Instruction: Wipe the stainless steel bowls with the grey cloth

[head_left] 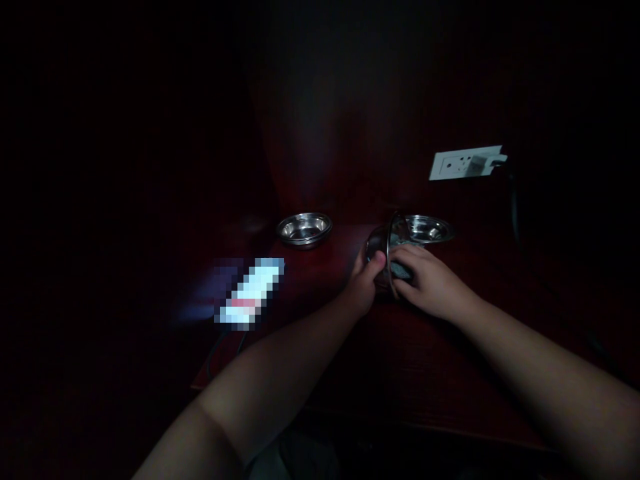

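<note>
My left hand [366, 283] grips a shiny metal bowl [379, 245] from its outer side, thumb near the rim. The bowl is tipped on edge, its opening turned toward the right. My right hand [423, 277] is closed on a greyish-green cloth [401, 270] and presses it into the bowl's opening. Much of the cloth is hidden by the fingers and the rim. Just behind the bowl, a second metal bowl [429, 229] rests on the dark red table [425, 373]. Stacked metal bowls [304, 230] stand farther left, apart from both hands.
A glowing, pixelated phone-like screen [253, 293] is at the left, with a thin cable [215, 350] below it. On the back wall is a white socket plate [465, 163] with a plug and a dark cord [515, 207] hanging down. The surroundings are very dark.
</note>
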Demonstrator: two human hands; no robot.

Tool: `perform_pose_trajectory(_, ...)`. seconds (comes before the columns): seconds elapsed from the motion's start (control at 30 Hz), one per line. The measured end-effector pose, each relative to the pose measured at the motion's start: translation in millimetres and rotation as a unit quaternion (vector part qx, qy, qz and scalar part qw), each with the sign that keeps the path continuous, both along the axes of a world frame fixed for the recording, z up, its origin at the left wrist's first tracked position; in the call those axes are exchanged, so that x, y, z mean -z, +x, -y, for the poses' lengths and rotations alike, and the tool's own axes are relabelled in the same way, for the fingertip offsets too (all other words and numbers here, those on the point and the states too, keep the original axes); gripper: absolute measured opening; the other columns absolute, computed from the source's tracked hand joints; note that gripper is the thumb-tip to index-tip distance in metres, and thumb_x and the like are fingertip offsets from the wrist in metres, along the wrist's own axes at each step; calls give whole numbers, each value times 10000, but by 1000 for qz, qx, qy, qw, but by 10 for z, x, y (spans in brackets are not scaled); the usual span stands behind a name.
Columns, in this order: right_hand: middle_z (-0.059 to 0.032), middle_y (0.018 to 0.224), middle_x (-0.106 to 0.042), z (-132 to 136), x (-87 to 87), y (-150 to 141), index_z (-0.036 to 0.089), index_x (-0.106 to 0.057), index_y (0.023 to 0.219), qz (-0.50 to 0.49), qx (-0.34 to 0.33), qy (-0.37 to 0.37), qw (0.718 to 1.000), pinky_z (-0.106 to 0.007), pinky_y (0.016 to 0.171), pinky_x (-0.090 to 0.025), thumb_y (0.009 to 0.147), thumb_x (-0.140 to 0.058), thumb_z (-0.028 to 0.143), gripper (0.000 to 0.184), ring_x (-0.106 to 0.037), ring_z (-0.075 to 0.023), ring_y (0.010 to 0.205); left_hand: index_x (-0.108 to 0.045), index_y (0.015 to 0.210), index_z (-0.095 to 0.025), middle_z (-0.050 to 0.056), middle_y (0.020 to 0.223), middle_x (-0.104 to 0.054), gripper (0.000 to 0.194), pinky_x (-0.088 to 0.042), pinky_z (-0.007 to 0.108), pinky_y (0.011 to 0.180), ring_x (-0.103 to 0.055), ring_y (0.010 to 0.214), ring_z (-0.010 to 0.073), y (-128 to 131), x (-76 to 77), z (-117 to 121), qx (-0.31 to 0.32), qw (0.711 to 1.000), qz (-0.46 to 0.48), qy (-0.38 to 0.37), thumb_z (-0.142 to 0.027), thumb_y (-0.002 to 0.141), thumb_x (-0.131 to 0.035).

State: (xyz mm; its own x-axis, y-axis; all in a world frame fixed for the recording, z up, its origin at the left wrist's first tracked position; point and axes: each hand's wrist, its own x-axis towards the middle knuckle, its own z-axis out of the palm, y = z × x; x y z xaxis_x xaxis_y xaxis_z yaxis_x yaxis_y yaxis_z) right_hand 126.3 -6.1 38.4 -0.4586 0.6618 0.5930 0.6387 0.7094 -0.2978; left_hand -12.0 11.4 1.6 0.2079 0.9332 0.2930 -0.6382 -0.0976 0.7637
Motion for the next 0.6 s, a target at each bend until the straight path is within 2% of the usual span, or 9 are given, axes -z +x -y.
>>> perform_pose_trajectory(0.23,-39,838,-635,53,-79,-30,212,-600,801,-29,-69,-85,994,-374,795,-467,679,-548,90,180,-588,-217,819,-569,1167,-226,62,1159,-645,546,-404,394,990,-581,1115,246,-5,12,-4,-2,1000,-6,18,-532,727,-674)
perform_pose_trajectory(0.43,4,726,-594,113,-130,-52,192,-581,790,-114,-147,-238,953,-267,579,-444,722,-548,113,110,-536,-143,632,-589,1150,-227,70,1188,-637,536,-388,415,1009,-571,1138,261,-4,26,-21,-3,1000,-14,9,-553,730,-659)
perform_pose_trajectory(0.6,17,687,-588,148,-111,-79,196,-587,783,-205,-181,-267,924,-268,589,-468,713,-636,161,92,-542,-142,618,-608,1103,-194,87,1116,-662,564,-408,435,980,-587,1102,279,11,-27,0,3,1000,-16,-1,-595,709,-650)
